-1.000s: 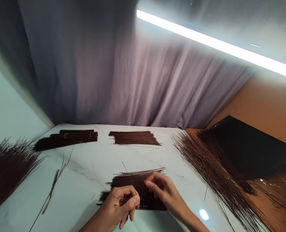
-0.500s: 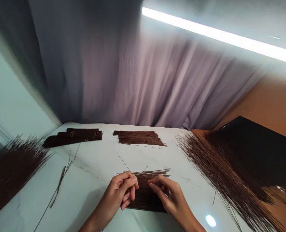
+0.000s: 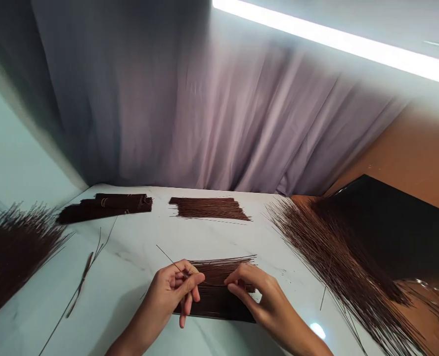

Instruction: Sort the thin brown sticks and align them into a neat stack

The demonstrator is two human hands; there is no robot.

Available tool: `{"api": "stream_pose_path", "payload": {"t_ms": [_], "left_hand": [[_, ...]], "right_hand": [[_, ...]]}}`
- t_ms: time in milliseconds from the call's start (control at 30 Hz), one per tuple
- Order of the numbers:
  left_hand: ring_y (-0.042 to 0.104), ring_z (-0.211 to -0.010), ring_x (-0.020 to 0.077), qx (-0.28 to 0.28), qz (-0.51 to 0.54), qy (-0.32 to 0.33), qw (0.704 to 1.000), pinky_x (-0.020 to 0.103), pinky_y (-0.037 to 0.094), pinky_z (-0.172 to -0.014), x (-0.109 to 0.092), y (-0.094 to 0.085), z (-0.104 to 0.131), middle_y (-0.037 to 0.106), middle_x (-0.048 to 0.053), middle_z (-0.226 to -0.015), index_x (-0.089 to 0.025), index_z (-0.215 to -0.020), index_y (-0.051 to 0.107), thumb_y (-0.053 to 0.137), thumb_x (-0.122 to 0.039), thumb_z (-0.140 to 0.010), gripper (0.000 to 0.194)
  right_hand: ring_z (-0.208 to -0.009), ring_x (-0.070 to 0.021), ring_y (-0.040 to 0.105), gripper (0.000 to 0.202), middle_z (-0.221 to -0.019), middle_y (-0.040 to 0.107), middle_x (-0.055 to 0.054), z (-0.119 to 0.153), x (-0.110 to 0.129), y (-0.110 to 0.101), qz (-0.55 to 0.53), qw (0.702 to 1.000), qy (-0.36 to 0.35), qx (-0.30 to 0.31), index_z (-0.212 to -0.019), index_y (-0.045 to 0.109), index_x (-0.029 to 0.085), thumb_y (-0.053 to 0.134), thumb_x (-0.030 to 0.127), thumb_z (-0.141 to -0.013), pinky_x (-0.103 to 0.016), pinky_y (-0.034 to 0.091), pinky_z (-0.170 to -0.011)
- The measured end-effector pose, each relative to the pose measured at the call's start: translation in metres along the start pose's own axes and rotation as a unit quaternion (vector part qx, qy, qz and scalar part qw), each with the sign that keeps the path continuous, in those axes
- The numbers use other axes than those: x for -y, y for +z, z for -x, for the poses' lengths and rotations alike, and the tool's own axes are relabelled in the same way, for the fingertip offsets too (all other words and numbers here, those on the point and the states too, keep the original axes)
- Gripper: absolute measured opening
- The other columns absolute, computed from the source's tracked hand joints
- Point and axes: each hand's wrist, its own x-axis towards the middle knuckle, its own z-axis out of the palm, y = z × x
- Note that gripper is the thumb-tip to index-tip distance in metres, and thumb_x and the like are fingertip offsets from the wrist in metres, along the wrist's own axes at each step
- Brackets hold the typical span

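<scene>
Between thumb and fingers, my left hand (image 3: pixel 180 287) pinches a thin brown strand (image 3: pixel 165 254), whose free end sticks out to the upper left. Opposite it, my right hand (image 3: pixel 252 289) has thumb and forefinger closed in a pinch. A strand seems to run across the gap between both sets of fingertips, bowing slightly. Both hands hover over a flat mat of dark brown strands (image 3: pixel 219 306), laid side by side on the white marbled table (image 3: pixel 130 287). The mat's upper strands lie looser, with uneven ends; my hands cover parts of its sides.
Farther back lie another flat row of strands (image 3: pixel 210 207) and dark rolled bundles (image 3: pixel 111 205). Large loose piles flank me on the left (image 3: pixel 15 257) and right (image 3: pixel 338 257). A small tied bunch (image 3: pixel 82 284) lies left. Beyond the right pile is a black panel (image 3: pixel 382 227).
My hands have drawn slightly apart, the left shifting left. The strand in my left hand tilts lower, and a length now shows between the hands. The view has shifted slightly.
</scene>
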Motion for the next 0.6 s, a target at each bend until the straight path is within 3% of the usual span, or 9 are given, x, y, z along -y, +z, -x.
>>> {"api": "stream_pose_path", "payload": {"t_ms": [133,367,533,600], "left_hand": [[0.059,-0.037,0.0099,0.056,0.006,-0.031,0.998,0.016,0.043,-0.030,0.009,0.004,0.002,0.070,0.001,-0.058,-0.016,-0.075,0.061,0.077,-0.052,-0.081,0.040],[0.054,-0.032,0.0076,0.096,-0.042,-0.052,0.993,0.013,0.032,-0.028,0.032,0.007,-0.001,0.070,0.001,-0.054,-0.018,-0.072,0.056,0.074,-0.061,-0.080,0.047],[0.052,-0.031,0.0098,0.069,-0.045,-0.049,0.995,0.016,0.033,-0.029,0.035,0.010,-0.007,0.066,0.000,-0.049,-0.019,-0.069,0.057,0.078,-0.061,-0.074,0.047],[0.052,-0.033,0.0116,0.040,-0.050,-0.020,0.998,0.019,0.034,-0.030,0.034,0.015,-0.007,0.062,-0.002,-0.044,-0.020,-0.064,0.059,0.084,-0.053,-0.069,0.041]], "right_hand": [[-0.087,-0.0179,0.058,0.019,-0.093,0.069,-0.002,-0.009,-0.002,-0.025,0.067,0.997,-0.034,0.021,-0.097,0.066,0.023,0.049,0.024,-0.106,-0.035,0.044,-0.086],[-0.092,-0.0211,0.053,0.022,-0.090,0.069,-0.001,-0.016,0.006,-0.045,0.177,0.979,-0.094,0.030,-0.095,0.065,0.024,0.052,0.007,-0.099,-0.040,0.043,-0.091],[-0.102,-0.0230,0.056,0.023,-0.106,0.067,-0.006,-0.022,0.027,-0.029,0.240,0.957,-0.158,-0.038,-0.119,0.063,0.025,0.054,0.015,-0.101,-0.041,0.043,-0.094],[-0.095,-0.0207,0.057,0.036,-0.108,0.065,-0.005,-0.031,0.039,-0.012,0.282,0.936,-0.211,-0.019,-0.136,0.054,0.028,0.056,0.020,-0.101,-0.037,0.044,-0.091]]}}
